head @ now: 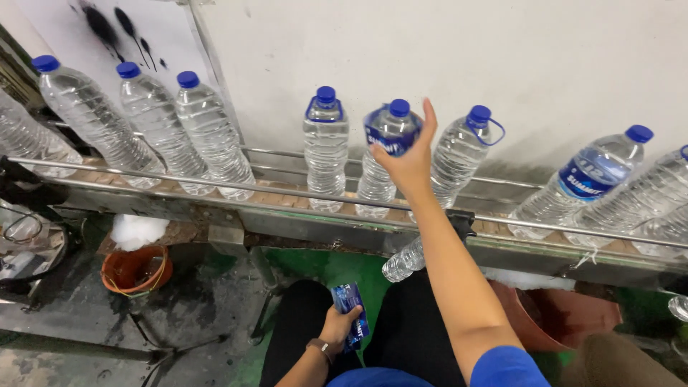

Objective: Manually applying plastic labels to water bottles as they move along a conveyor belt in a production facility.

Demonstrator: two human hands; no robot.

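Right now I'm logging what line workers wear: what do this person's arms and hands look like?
Both hands are bare, no gloves. The right arm is bare up to a short blue sleeve. The left hand has a dark wristband or watch at the wrist.

Clear glossy plastic bottles (326, 150), shiny metal rails (215, 185), matt white wall (430, 50).

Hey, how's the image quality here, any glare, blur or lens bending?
Head view: even, soft light with faint shadows on the white wall; small highlights on the clear bottles; the conveyor rail bows from wide-angle distortion; the right hand and left hand look sharp, with no evident motion blur.
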